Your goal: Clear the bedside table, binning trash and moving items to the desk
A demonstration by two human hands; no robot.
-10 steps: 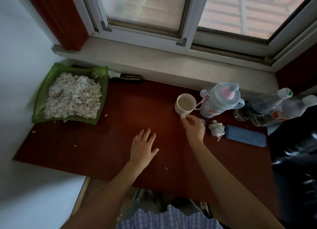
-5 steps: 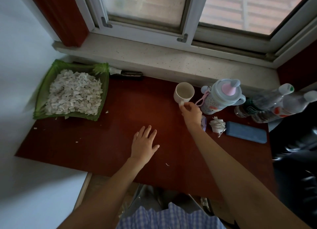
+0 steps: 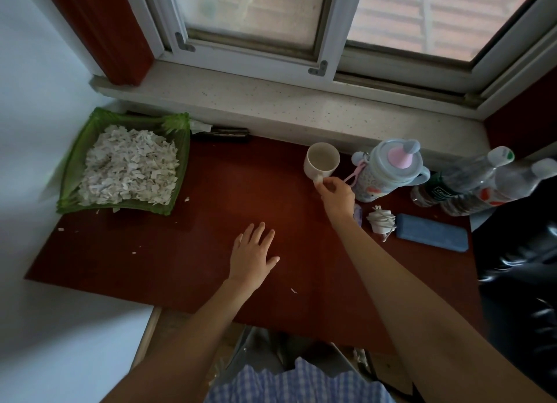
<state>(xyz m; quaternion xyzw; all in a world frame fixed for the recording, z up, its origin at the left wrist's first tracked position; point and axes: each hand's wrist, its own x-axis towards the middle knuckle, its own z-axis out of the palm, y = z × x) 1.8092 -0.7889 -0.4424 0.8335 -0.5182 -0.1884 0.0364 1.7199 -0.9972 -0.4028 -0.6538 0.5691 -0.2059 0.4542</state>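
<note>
left hand lies flat, fingers spread, on the near middle of the dark red bench, likely bracing while the other arm reaches; grip apart, holding nothing. scattered paper scraps sit near it.

right hand reaches far right of centre, grip clamped by thumb and fingertips on the handle of the white mug, probably the way to set it down or steer it without tipping. mug stands upright on the bench just beside a pastel kids water bottle, near the sill; looks plain white, inside seems empty, cannot tell if it is clean.

right of the hand: coiled white charger touching or just beside a blue case. two plastic bottles at far right, leaning in the wide-angle view.

far left: green tray heaped with torn paper bits, pushed against the wall, a few bits spilled beside it. dark handled tool lies along the sill edge, type unclear.
</note>
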